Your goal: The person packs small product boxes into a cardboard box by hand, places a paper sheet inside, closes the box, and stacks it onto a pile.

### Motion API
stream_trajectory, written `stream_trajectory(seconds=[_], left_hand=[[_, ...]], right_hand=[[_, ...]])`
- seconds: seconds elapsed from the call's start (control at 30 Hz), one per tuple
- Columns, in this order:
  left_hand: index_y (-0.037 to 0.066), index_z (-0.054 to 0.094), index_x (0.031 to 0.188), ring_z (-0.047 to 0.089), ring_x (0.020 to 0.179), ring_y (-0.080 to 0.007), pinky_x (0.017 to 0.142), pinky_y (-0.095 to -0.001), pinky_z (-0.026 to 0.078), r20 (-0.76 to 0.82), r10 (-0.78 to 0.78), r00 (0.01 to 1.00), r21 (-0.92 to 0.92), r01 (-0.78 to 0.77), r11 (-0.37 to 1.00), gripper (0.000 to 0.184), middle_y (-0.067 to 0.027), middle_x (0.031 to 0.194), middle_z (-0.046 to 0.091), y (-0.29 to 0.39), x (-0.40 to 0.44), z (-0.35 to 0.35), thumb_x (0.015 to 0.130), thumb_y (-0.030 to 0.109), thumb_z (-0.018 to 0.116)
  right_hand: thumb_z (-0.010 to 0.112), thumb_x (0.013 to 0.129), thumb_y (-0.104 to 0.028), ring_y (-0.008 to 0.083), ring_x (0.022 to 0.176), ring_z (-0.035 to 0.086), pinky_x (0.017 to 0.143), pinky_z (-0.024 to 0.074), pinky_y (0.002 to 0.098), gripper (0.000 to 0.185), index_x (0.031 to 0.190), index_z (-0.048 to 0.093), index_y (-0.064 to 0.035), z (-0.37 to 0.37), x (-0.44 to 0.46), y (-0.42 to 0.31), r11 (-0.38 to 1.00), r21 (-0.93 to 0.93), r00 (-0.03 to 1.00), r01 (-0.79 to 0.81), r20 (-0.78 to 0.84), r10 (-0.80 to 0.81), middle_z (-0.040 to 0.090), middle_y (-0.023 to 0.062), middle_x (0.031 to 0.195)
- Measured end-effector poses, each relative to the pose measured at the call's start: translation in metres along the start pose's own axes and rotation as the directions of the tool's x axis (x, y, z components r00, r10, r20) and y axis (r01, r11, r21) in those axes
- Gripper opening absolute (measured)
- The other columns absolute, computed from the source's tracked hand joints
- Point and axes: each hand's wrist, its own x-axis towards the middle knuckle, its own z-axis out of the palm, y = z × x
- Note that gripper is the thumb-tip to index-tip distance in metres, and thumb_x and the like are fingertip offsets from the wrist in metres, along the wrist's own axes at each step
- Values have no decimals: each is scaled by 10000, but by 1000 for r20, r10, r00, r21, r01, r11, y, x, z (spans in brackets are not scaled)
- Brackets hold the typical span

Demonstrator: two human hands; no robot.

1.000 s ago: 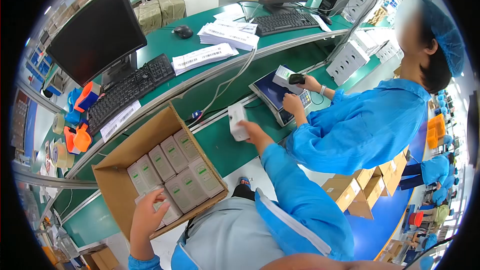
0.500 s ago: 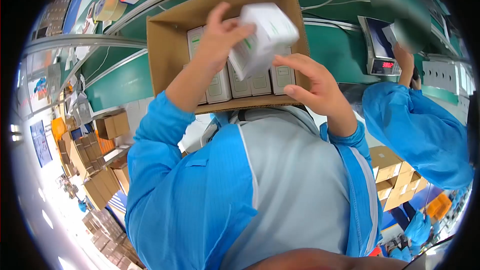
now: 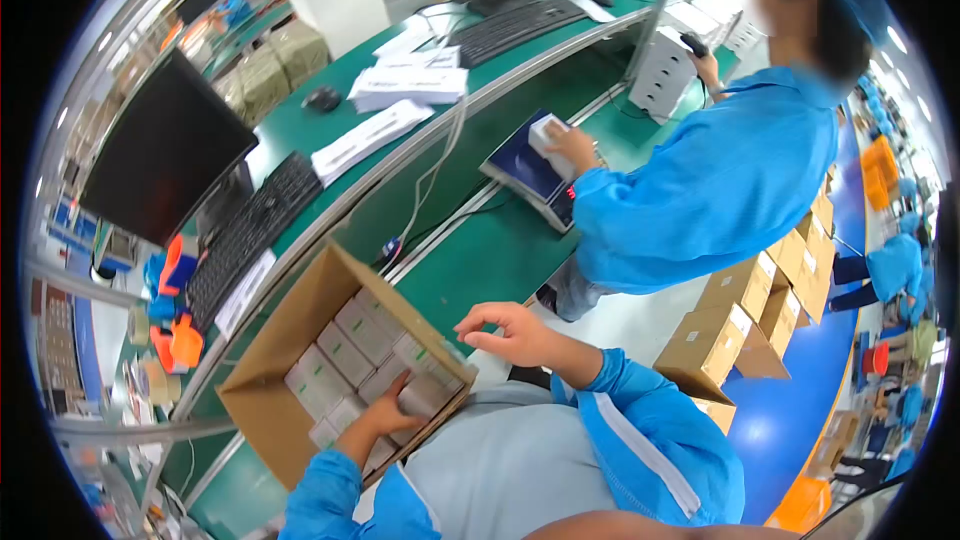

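Note:
An open cardboard carton (image 3: pixel 265 385) stands at the table edge in front of me, packed with several small white boxes (image 3: pixel 340 350) with green print. My left hand (image 3: pixel 385 412) reaches inside, its thumb and fingers around a white box (image 3: pixel 425 395) at the carton's near right corner. Past the carton's right side, my right hand (image 3: pixel 520 335) hangs in the air with fingers apart and nothing in it.
To the right a co-worker (image 3: pixel 700 180) in blue rests one hand on a white box (image 3: pixel 545 135) on a scale (image 3: pixel 530 170). Their other hand holds a dark handheld device (image 3: pixel 692 43). A keyboard (image 3: pixel 260 230) and monitor (image 3: pixel 165 145) stand behind the carton.
My view has swung right, toward the co-worker. The white box that was raised over the carton is now down inside it under my left hand. My right hand has moved away from the box.

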Motion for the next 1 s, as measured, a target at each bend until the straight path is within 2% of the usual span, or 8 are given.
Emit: stream_trajectory(seconds=[0.1, 0.2, 0.3, 0.37, 0.63, 0.77, 0.9, 1.0], left_hand=[[27, 361, 1629, 548, 1411, -408, 1168, -472, 447, -30, -161, 986, 64, 163, 985, 1298, -280, 1515, 558, 31, -18, -10, 576, 468, 980], [30, 409, 1584, 636, 1293, -370, 1067, -461, 531, -356, -198, 913, 187, 277, 943, 1212, -227, 1404, 647, -17, -17, -6, 605, 433, 998], [49, 508, 1493, 705, 1177, -334, 957, -439, 585, -465, -415, 782, -401, 232, 886, 874, -164, 1325, 692, -91, -14, -21, 791, 372, 917], [59, 537, 1471, 740, 1052, -341, 841, -491, 614, -354, -635, 686, -846, 54, 531, 682, -138, 1278, 708, -44, -20, -30, 946, 410, 796], [-96, 523, 1429, 741, 1060, -412, 688, -489, 665, -276, -797, 538, -641, 515, 569, 796, -204, 1262, 685, -37, 32, 25, 966, 518, 730], [-125, 564, 1396, 775, 862, -341, 677, -410, 651, 168, -779, 604, -207, 794, 571, 777, -212, 1174, 748, 25, 6, -31, 969, 507, 712], [-30, 614, 1398, 759, 989, -262, 852, -397, 602, -404, -432, 806, 54, 492, 869, 623, -192, 1153, 761, 86, -30, -36, 958, 394, 734], [-8, 619, 1400, 730, 1038, -237, 916, -377, 580, -465, -408, 786, -206, 352, 913, 555, -170, 1150, 752, 117, -52, -26, 956, 298, 751]], right_hand=[[676, 1021, -94, 183, 991, 704, 868, 555, 336, 174, 1159, 733, -6, -10, -13, 7, 1000, 31, 999, -2, -33, 3, 751, 91, 1069], [671, 1026, -82, 173, 1004, 698, 888, 551, 338, 174, 1170, 735, -9, -29, -26, 9, 998, 58, 998, -30, -61, 33, 746, 89, 1091], [665, 1028, -62, 170, 1024, 694, 923, 544, 340, 182, 1187, 731, -2, -50, -41, 16, 988, 130, 990, -89, -96, 102, 739, 92, 1110], [662, 1029, -52, 167, 1036, 692, 947, 539, 341, 189, 1197, 726, 7, -67, -45, 37, 991, 129, 991, -39, -123, 55, 736, 94, 1120], [720, 998, -166, 142, 978, 723, 886, 563, 299, 251, 1182, 734, 3, -81, -24, 98, 954, 133, 959, -268, -62, 278, 775, 81, 1069], [770, 935, -276, 228, 1113, 710, 983, 553, 369, 445, 1279, 686, -5, -84, 17, 147, 905, -256, 937, -341, -15, 349, 730, 153, 1224], [855, 799, -403, 390, 1267, 627, 1077, 512, 460, 783, 1433, 583, -32, -81, 74, 188, 523, -811, 959, -262, -279, 48, 579, 226, 1442], [886, 743, -408, 397, 1261, 632, 1056, 529, 467, 886, 1471, 543, -35, -83, 100, 242, 278, -833, 865, -479, -501, -11, 541, 229, 1479]])
